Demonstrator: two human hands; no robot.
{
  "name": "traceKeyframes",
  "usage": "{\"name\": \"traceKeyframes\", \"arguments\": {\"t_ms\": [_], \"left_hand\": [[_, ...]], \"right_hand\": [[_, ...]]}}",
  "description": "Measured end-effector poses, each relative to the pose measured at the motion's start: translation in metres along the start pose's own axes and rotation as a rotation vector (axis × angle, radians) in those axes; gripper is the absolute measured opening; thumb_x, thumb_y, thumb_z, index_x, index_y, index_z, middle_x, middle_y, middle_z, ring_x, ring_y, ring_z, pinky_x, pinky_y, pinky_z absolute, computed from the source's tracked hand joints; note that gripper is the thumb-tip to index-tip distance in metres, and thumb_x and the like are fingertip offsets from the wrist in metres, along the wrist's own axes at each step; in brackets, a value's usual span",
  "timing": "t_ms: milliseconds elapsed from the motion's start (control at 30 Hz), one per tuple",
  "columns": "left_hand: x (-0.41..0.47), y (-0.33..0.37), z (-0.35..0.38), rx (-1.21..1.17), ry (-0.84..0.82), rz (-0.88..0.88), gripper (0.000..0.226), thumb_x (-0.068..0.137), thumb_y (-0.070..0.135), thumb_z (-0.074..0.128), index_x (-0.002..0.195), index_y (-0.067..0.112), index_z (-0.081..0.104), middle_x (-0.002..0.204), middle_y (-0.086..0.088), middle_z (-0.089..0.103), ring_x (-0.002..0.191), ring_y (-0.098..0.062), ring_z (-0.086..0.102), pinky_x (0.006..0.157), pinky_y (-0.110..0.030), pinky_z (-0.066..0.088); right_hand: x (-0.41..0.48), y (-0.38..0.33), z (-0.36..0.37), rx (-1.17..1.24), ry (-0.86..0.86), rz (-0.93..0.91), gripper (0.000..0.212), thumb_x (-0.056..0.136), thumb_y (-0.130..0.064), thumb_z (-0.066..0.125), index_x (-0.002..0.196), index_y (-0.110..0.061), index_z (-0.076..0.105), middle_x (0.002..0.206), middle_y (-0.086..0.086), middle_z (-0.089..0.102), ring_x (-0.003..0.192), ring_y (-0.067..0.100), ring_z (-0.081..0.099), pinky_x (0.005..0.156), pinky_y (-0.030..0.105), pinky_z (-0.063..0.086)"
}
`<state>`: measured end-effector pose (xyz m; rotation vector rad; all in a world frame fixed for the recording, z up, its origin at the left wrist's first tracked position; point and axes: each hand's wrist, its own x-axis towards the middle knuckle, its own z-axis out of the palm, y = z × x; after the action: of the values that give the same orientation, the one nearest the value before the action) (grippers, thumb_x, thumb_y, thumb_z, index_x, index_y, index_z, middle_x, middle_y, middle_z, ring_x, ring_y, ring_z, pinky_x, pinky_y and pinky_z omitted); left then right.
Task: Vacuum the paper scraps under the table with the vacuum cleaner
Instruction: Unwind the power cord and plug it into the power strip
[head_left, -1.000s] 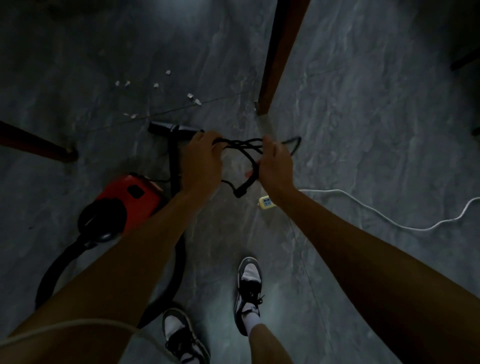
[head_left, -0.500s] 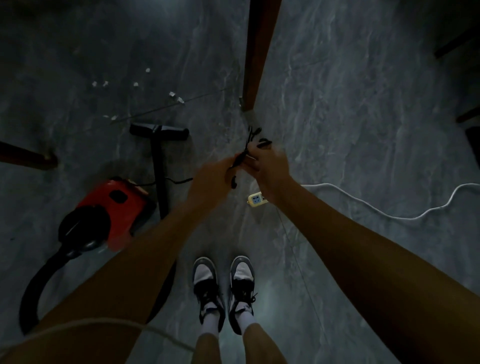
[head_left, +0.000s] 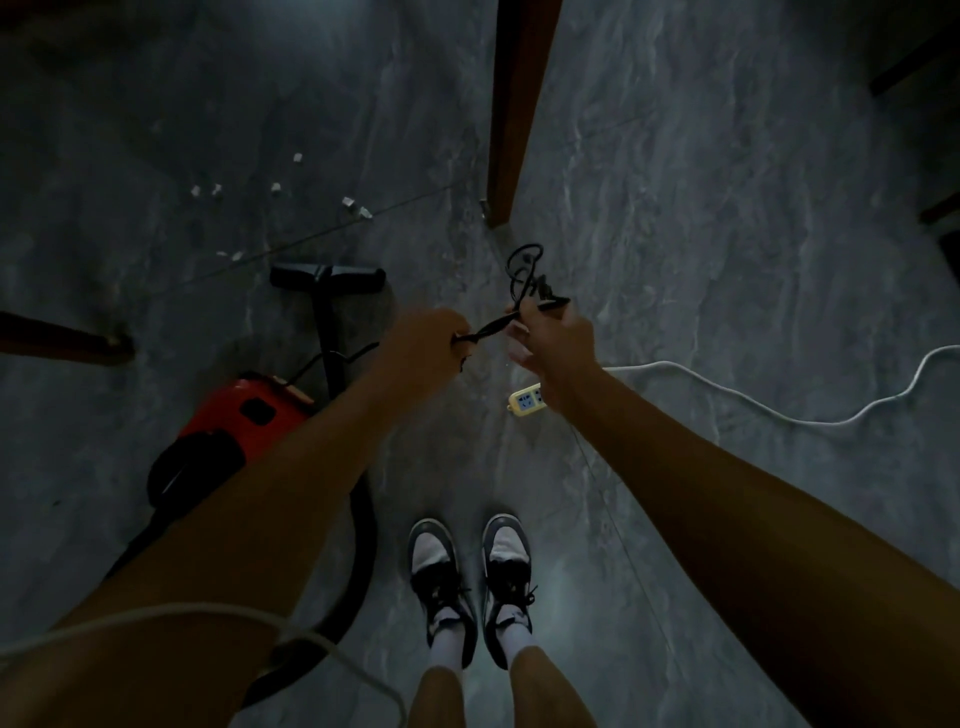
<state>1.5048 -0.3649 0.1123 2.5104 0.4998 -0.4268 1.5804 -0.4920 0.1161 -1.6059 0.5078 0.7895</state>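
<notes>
A red and black vacuum cleaner (head_left: 236, 418) lies on the grey floor at my left. Its black tube runs up to the floor nozzle (head_left: 328, 277). Several white paper scraps (head_left: 275, 188) are scattered beyond the nozzle, between the table legs. My left hand (head_left: 423, 340) and my right hand (head_left: 553, 340) both grip the black power cord (head_left: 524, 275). A bundle of cord loops sticks up above my right hand, and a short stretch is pulled taut between the two hands.
A yellow power strip (head_left: 527, 401) with a white cable (head_left: 779, 410) lies on the floor under my right wrist. One brown table leg (head_left: 511, 114) stands just beyond my hands, another (head_left: 62, 343) at far left. My two shoes (head_left: 467, 571) are below. A pale cord (head_left: 208, 616) crosses my left forearm.
My hands came together, then drew apart a little, pulling the cord straight between them. The wide loops from a second ago have shrunk to a small bundle above my right hand.
</notes>
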Motion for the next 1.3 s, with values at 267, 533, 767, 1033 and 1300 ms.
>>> {"name": "traceKeyframes", "arguments": {"t_ms": [267, 533, 767, 1033, 1300], "left_hand": [[-0.010, 0.005, 0.019, 0.226, 0.143, -0.056, 0.014, 0.094, 0.009, 0.052, 0.099, 0.002, 0.062, 0.091, -0.019, 0.066, 0.075, -0.038, 0.068, 0.064, -0.039, 0.055], [-0.024, -0.029, 0.042, 0.090, -0.033, -0.094, 0.023, 0.092, 0.030, 0.054, 0.098, 0.009, 0.064, 0.094, -0.011, 0.067, 0.092, -0.031, 0.064, 0.072, -0.035, 0.045], [0.003, 0.015, 0.024, -0.281, 0.088, -0.135, 0.060, 0.089, 0.011, 0.052, 0.144, 0.016, 0.027, 0.138, -0.014, 0.047, 0.118, -0.030, 0.053, 0.090, -0.039, 0.046], [-0.002, 0.048, 0.052, 0.131, -0.248, 0.284, 0.030, 0.098, 0.032, 0.041, 0.111, 0.011, 0.058, 0.107, -0.012, 0.065, 0.098, -0.028, 0.061, 0.088, -0.038, 0.047], [-0.037, 0.040, 0.108, -0.048, -0.256, 0.134, 0.044, 0.093, 0.020, 0.051, 0.136, 0.014, 0.042, 0.126, -0.013, 0.053, 0.106, -0.031, 0.059, 0.092, -0.043, 0.045]], "right_hand": [[0.008, -0.006, 0.007, 0.438, 0.015, 0.101, 0.026, 0.097, -0.011, 0.053, 0.120, 0.001, 0.049, 0.100, 0.018, 0.064, 0.074, 0.023, 0.068, 0.072, 0.038, 0.061], [0.013, -0.025, -0.020, 0.583, -0.052, 0.233, 0.030, 0.104, -0.017, 0.033, 0.083, -0.004, 0.050, 0.068, 0.008, 0.050, 0.057, 0.019, 0.054, 0.060, 0.035, 0.052], [-0.011, -0.030, -0.054, -0.206, -0.327, 0.187, 0.029, 0.099, -0.022, 0.036, 0.105, -0.016, 0.064, 0.055, -0.006, 0.031, 0.038, 0.006, 0.023, 0.038, 0.019, 0.022], [-0.034, -0.044, -0.105, -0.695, -0.533, 0.095, 0.027, 0.090, -0.017, 0.052, 0.088, 0.006, 0.068, 0.050, -0.001, 0.028, 0.040, 0.011, 0.022, 0.041, 0.021, 0.024], [-0.023, -0.018, -0.162, -0.988, -0.523, -0.064, 0.018, 0.085, -0.021, 0.064, 0.084, -0.008, 0.076, 0.047, -0.004, 0.053, 0.037, 0.003, 0.038, 0.048, 0.018, 0.026]]}}
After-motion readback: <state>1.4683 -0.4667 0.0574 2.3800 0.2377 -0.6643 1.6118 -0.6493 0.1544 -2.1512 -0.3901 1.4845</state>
